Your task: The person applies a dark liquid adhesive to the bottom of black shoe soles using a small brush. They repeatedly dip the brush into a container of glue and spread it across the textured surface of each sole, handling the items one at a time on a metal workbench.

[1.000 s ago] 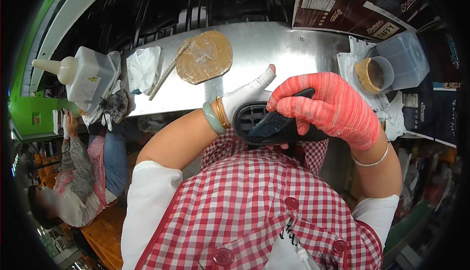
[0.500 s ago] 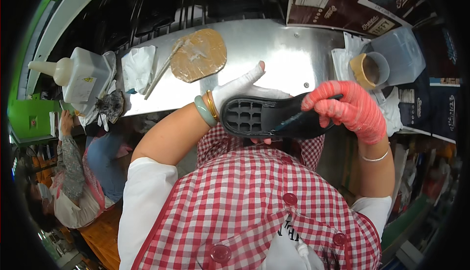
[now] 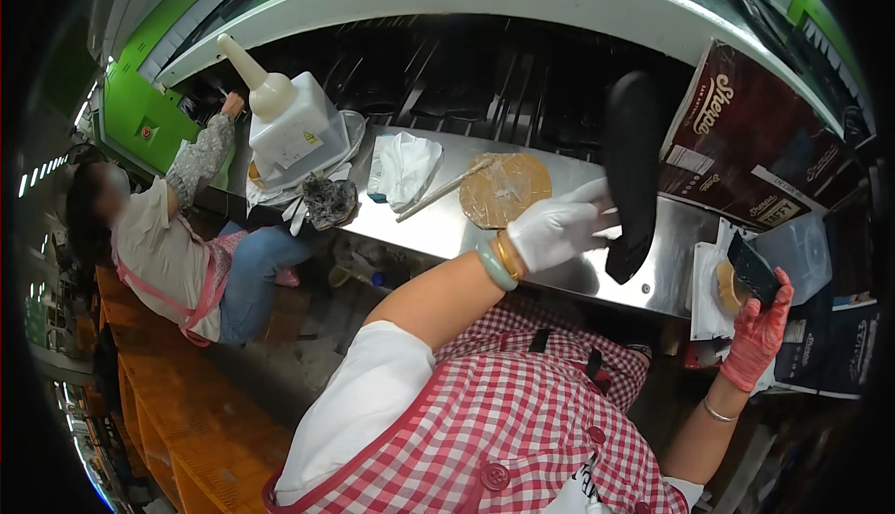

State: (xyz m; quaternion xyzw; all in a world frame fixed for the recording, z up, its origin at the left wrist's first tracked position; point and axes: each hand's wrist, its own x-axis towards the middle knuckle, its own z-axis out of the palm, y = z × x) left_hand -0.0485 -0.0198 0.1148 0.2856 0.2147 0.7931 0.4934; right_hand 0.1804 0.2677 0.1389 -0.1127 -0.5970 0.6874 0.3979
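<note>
Evidently, in the head view both hands are occupied. The left hand (image 3: pixel 562 228), in a white glove with its fingertips bare, has its grip pinching the near-side edge of a black shoe sole (image 3: pixel 632 178); part of that hold is hidden behind the sole. The sole stands on end, raised above the metal surface (image 3: pixel 671 253), its upper end in front of the dark area at the back. The right hand (image 3: pixel 757 328), in a red glove, has its grip pinching the lower end of a dark flat pad (image 3: pixel 753 270). The pad overlaps a tan-rimmed cup (image 3: pixel 729 287) beside a clear plastic container (image 3: pixel 797 258); whether pad and cup touch, I cannot tell.

As I judge it, the sole could twist or drop, since only one side of it seems to be held. A slip would probably send it onto the surface or over its back edge. The pad, if lowered carelessly, might catch the cup's rim and tip it toward the papers beneath. A wide swing of the left arm could also knock the film-wrapped cardboard disc (image 3: pixel 522 192) and the thin stick (image 3: pixel 438 194) lying against it.
</note>
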